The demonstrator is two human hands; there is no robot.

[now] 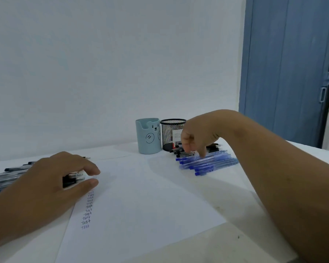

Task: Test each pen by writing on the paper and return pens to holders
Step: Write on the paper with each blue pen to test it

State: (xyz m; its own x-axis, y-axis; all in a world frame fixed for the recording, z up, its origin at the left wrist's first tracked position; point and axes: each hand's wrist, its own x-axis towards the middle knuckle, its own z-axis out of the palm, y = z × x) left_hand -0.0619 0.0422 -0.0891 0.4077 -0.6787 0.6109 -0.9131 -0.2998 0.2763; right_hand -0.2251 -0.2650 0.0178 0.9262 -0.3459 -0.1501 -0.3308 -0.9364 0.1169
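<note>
Two holders stand just behind your right fingers: a pale blue plastic cup with a bear face (148, 137) and, touching its right side, a black wire-mesh cylinder (171, 134). Your right hand (197, 136) hangs bent at the wrist over a pile of blue translucent capped pens (207, 163). Its fingers point down and bunch together, and the lowest fingertip touches the top of that pile; whether they pinch a pen cannot be told. Several black pens (180, 151) lie just behind the blue pile, beneath the same fingers.

Your left hand (51, 177) lies flat on the left edge of a white sheet of paper (150, 202), with fingers straight and slightly spread. A heap of grey and black pens (11, 174) lies under and to the left of those fingers, with dark pen ends showing between thumb and forefinger. A column of handwritten "Test" words (87, 211) runs down the sheet from just below your left thumb tip.
</note>
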